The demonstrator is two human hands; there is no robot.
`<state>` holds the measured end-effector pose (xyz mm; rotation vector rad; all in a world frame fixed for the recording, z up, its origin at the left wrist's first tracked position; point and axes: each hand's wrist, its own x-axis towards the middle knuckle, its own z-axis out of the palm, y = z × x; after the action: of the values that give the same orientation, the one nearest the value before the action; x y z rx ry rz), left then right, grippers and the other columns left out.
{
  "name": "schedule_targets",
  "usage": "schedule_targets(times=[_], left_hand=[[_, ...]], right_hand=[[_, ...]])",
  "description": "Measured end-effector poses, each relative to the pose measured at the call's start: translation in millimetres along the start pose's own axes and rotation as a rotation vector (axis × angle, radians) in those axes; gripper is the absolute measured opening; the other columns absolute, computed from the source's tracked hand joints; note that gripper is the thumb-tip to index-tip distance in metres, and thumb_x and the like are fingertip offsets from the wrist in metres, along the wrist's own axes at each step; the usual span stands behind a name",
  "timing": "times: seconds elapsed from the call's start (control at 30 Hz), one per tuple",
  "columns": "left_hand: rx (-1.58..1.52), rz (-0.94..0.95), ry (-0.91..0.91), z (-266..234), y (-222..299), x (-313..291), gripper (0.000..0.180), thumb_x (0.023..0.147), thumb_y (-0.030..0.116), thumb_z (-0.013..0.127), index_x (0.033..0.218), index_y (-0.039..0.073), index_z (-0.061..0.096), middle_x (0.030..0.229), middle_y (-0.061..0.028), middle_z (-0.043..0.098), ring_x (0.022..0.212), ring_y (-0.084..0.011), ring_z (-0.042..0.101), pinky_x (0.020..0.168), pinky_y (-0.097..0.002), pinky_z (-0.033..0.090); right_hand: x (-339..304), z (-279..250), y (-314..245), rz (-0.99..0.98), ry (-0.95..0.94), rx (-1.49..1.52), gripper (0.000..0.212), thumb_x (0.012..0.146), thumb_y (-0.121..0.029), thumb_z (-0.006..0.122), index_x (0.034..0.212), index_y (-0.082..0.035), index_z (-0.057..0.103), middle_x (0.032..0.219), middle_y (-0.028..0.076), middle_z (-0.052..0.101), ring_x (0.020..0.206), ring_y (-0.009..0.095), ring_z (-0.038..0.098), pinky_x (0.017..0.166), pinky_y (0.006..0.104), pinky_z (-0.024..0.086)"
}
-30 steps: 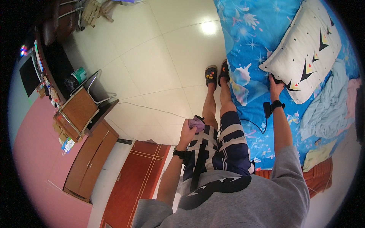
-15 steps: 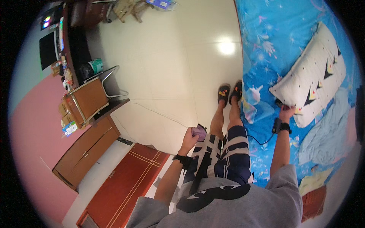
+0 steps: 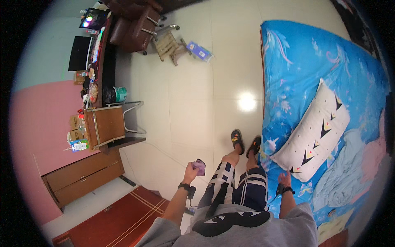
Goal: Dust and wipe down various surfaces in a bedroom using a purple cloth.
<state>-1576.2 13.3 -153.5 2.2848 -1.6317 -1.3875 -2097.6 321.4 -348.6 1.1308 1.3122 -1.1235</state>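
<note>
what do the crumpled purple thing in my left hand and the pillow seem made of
Crumpled purple cloth: probably soft, matte fabric, judging by its loose folds; exact fibre unclear.
White, black-patterned rectangular pillow: matte fabric outside, possibly cotton, given its creased, unglossy surface.

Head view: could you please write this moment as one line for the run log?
left hand: holds purple cloth | right hand: near pillow, contact unclear | pillow: on blue bedsheet
</note>
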Motion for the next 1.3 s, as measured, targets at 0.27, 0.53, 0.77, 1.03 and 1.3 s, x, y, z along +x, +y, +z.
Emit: schedule_targets(times=[0.27,0.53,0.77,1.03,1.3], left_hand=[[0.042,-0.075,0.009,-70.5,14.3,62.5,0.043,0.073,0.019,0.067,0.104,-0.006,0.051,0.100,-0.0251,0.062,0.097,-0.0372,0.061,0.083,-0.0411,0.049],[-0.139,-0.189,0.006,-144.3,26.2,172.1,0.057,0.069,0.027,0.069,0.110,-0.008,0.051,0.108,-0.0256,0.061,0.102,-0.0350,0.061,0.085,-0.0397,0.050],[-0.106,-0.145,-0.060,-219.7,99.7,288.8,0.059,0.069,0.027,0.067,0.111,-0.010,0.050,0.108,-0.0305,0.060,0.106,-0.0403,0.058,0.090,-0.0420,0.047],[-0.138,0.039,-0.010,-261.9,250.4,419.3,0.051,0.071,0.026,0.067,0.106,-0.008,0.051,0.104,-0.0279,0.061,0.104,-0.0390,0.059,0.089,-0.0427,0.047],[-0.295,0.034,-0.187,-252.4,318.4,484.7,0.036,0.078,0.030,0.062,0.102,0.003,0.062,0.096,-0.0150,0.068,0.093,-0.0273,0.066,0.078,-0.0378,0.054]], right_hand=[[-105.3,167.9,1.4,-0.475,-0.141,-1.131,0.029,0.079,-0.008,0.056,0.107,-0.003,0.054,0.066,0.008,0.060,0.055,0.017,0.060,0.046,0.0305,0.043],[-161.8,415.4,-3.7,-0.476,-0.302,-1.099,0.026,0.081,-0.010,0.059,0.105,-0.005,0.051,0.068,0.007,0.060,0.055,0.016,0.058,0.042,0.0281,0.042],[-221.1,577.0,-1.1,-0.672,-0.362,-1.127,0.024,0.087,-0.022,0.056,0.105,-0.005,0.057,0.071,0.003,0.060,0.058,0.012,0.058,0.048,0.0250,0.042],[-185.1,614.4,-67.8,-0.423,-0.128,-1.331,0.020,0.084,-0.027,0.059,0.096,-0.011,0.061,0.073,0.003,0.060,0.061,0.014,0.055,0.053,0.0326,0.045],[-96.5,772.9,-194.0,-0.589,-0.223,-1.087,0.018,0.086,-0.014,0.048,0.088,-0.006,0.063,0.072,0.008,0.062,0.068,0.028,0.062,0.056,0.0425,0.053]])
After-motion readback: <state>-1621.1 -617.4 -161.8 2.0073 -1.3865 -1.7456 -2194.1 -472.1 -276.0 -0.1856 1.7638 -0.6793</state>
